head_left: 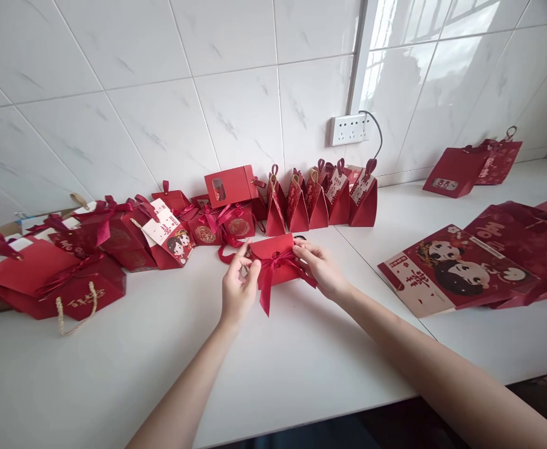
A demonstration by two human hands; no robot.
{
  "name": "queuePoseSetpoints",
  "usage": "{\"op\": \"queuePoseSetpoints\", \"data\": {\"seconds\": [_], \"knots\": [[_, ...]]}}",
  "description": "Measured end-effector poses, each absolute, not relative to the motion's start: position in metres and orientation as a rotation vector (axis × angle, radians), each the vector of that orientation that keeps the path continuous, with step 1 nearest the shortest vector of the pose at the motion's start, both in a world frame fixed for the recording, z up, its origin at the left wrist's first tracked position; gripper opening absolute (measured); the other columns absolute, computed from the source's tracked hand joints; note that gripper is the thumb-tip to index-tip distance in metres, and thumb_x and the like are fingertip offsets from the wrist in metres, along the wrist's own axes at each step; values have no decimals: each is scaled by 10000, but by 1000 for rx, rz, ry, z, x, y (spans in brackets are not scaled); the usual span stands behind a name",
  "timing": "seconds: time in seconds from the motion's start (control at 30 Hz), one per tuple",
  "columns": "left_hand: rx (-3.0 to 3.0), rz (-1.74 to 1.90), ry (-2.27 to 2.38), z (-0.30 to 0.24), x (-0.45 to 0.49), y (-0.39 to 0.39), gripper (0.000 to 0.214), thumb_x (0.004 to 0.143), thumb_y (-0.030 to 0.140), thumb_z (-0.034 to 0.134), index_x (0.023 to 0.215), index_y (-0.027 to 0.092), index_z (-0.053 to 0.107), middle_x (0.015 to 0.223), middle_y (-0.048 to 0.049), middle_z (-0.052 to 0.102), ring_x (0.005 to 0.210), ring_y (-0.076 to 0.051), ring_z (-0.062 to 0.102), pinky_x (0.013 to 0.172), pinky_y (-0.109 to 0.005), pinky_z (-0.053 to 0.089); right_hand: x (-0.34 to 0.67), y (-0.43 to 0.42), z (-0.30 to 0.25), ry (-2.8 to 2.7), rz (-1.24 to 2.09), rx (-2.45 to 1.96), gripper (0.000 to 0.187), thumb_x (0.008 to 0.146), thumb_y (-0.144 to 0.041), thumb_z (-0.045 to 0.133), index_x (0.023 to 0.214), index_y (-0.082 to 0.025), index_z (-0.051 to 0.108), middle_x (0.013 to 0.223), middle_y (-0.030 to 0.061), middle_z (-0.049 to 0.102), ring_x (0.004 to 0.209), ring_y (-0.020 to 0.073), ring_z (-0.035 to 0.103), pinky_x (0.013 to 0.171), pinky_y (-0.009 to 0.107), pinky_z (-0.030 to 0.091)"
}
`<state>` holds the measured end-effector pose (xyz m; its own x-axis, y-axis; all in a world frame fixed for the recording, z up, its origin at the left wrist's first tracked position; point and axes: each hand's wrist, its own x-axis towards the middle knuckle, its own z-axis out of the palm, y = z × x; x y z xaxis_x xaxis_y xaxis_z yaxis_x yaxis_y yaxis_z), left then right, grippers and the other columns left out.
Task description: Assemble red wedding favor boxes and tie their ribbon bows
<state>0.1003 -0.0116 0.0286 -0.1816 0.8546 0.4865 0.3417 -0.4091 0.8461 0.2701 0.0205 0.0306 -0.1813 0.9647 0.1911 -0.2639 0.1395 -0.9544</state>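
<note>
In the middle of the counter a small red gift box (271, 248) with a curved flap is held between my two hands. A dark red ribbon (266, 288) is tied in a bow across its front, with one tail hanging down. My left hand (241, 284) grips the box's left side, thumb in front and fingers partly behind it. Thumb and fingers of my right hand (320, 265) are closed at the box's upper right, by the ribbon's right loop. Whether they pinch the ribbon as well as the box I cannot make out.
Against the tiled wall stand several triangular red gift boxes (296, 209). More red boxes with ribbons (109, 231) crowd the left side. Flat red paper bags (460, 268) lie at the right, with two bags (458, 171) behind. A power strip (349, 130) is on the wall.
</note>
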Motion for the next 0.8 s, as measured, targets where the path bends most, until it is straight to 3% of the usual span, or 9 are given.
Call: {"op": "queuePoseSetpoints", "data": {"seconds": [0.27, 0.5, 0.8], "knots": [[1666, 1615, 1368, 29, 99, -11, 270, 823, 398, 557, 669, 204, 450, 1312, -117, 566, 746, -155, 615, 715, -313, 508, 273, 24, 25, -1210, 1334, -825, 354, 710, -508, 676, 574, -188, 612, 1172, 84, 583, 1194, 283, 501, 868, 378, 509], [1687, 1624, 1387, 29, 98, -12, 278, 824, 413, 558, 672, 204, 456, 1281, -120, 585, 838, -183, 627, 715, -307, 509, 273, 25, 24, -1236, 1326, -796, 315, 739, -473, 658, 600, -191, 633, 1142, 78, 603, 1225, 276, 478, 888, 376, 506], [1671, 1624, 1368, 28, 98, -11, 279, 825, 408, 562, 664, 201, 466, 1296, -117, 574, 802, -173, 630, 745, -323, 509, 272, 26, 23, -1213, 1339, -787, 323, 720, -480, 677, 587, -190, 627, 1129, 82, 590, 1189, 275, 499, 884, 386, 510]]}}
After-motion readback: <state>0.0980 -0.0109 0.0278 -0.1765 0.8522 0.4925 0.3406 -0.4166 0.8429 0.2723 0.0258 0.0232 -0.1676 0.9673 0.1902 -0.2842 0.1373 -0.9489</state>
